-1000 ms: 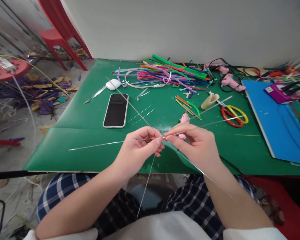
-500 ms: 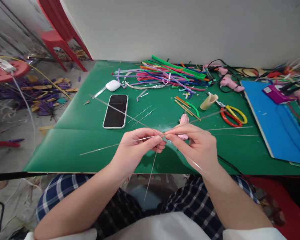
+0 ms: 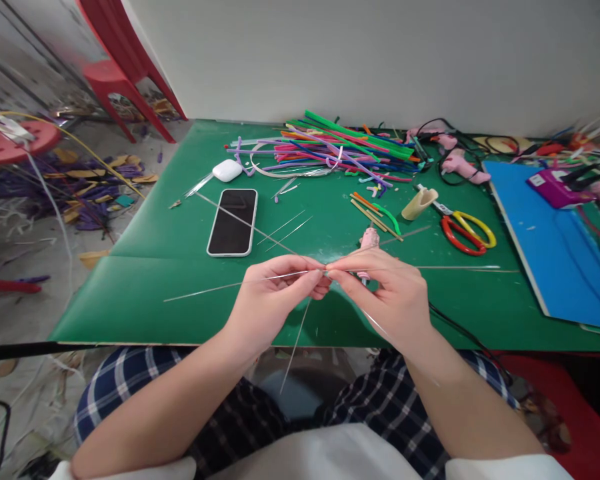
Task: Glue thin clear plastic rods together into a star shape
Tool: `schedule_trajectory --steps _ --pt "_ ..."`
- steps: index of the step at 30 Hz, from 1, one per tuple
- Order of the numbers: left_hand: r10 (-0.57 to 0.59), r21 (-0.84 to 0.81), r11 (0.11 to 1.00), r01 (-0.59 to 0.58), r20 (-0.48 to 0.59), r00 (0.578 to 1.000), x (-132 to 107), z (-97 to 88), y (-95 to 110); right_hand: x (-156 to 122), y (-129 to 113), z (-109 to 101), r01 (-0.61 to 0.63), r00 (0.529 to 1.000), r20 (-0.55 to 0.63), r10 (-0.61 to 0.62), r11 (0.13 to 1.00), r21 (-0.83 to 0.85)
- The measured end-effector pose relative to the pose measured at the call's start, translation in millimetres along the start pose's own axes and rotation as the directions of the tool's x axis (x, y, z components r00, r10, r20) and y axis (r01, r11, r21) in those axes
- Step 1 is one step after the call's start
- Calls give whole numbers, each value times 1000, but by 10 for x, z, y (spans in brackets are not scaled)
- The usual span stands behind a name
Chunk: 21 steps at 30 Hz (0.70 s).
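Thin silvery wires [image 3: 205, 291] cross where my fingertips meet, and their free ends fan out to several sides. My left hand [image 3: 275, 290] pinches the crossing from the left between thumb and fingers. From the right, my right hand [image 3: 390, 287] pinches the same spot, its fingertips touching or almost touching the left ones. How the wires are joined there is hidden by the fingers. A pink glue gun [image 3: 369, 238] lies on the table just beyond my right hand, partly covered by it.
Behind lies a pile of coloured pipe cleaners [image 3: 330, 153] on the green table [image 3: 145, 280]. A phone [image 3: 233, 223] and white case [image 3: 227, 171] are at left. Scissors [image 3: 464, 233], a beige tube [image 3: 419, 203] and a blue board [image 3: 535, 240] are at right.
Both hands keep their pinch and shift slightly. The wires have turned a little: the upper-left end reaches less far and the right-hand one lies more level.
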<state>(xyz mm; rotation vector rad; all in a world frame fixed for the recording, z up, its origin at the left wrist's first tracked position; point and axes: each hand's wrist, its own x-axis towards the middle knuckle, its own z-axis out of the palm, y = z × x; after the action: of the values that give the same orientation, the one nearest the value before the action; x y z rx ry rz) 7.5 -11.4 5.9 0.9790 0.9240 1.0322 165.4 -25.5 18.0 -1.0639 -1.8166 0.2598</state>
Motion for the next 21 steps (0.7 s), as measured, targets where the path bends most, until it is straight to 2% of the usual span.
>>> schedule_trajectory --steps 5,12,21 --pt "17 5 1000 -17 -31 999 1 5 -6 -1 -5 11 5 1000 8 -5 1000 -3" --pt "-72 -31 997 74 68 995 7 -15 33 9 13 -39 -50 999 15 50 998 -32" --pt "-38 31 999 38 12 999 9 -16 2 4 14 -16 23 1000 9 -22 998 -54"
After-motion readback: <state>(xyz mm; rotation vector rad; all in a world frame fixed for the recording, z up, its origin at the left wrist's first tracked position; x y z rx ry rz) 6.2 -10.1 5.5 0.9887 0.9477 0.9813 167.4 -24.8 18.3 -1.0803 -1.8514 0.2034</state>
